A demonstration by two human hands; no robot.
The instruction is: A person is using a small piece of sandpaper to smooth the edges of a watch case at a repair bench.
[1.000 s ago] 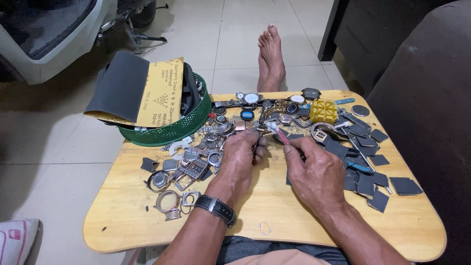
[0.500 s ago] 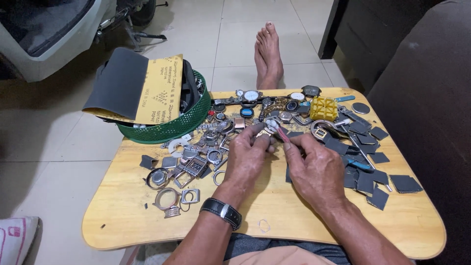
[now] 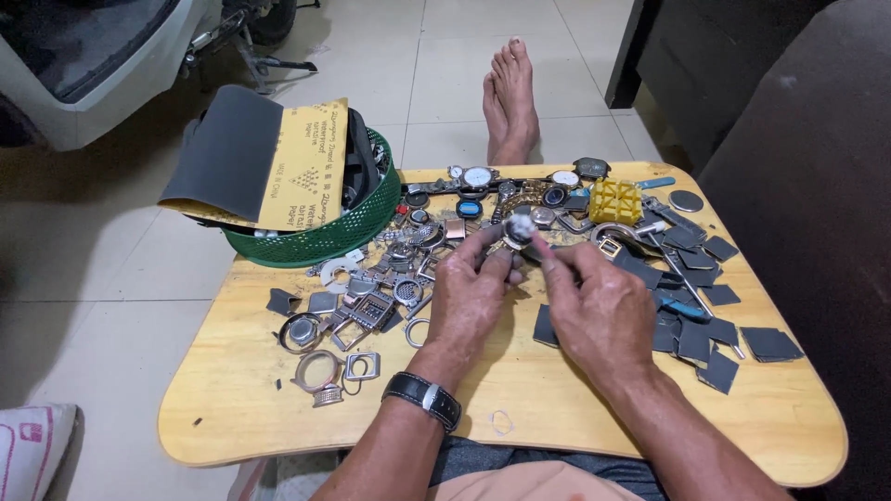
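- Tiled floor all around, and over our lap sits a low wooden table absolutely buried in watch bits.
- Our left hand is pinching a small round watch case between thumb and fingertips, held up just above the middle of the table, in front of the parts pile.
- Our right hand is right beside it, fingers pinched narrow with the tips touching the lower right edge of that same case. Can't tell if there's a tiny tool in there or just fingertips.
- Black wristwatch sits on our left wrist.
- Left of the hands: loose metal watch cases and bezels, some round, some square.
- Right side: a scatter of dark sandpaper squares, plus a yellow block further back.
- Back left corner has a green mesh basket with big sandpaper sheets draped over it, dark grey face and yellow backing.
- One bare foot sticks out on the floor past the table's far edge.
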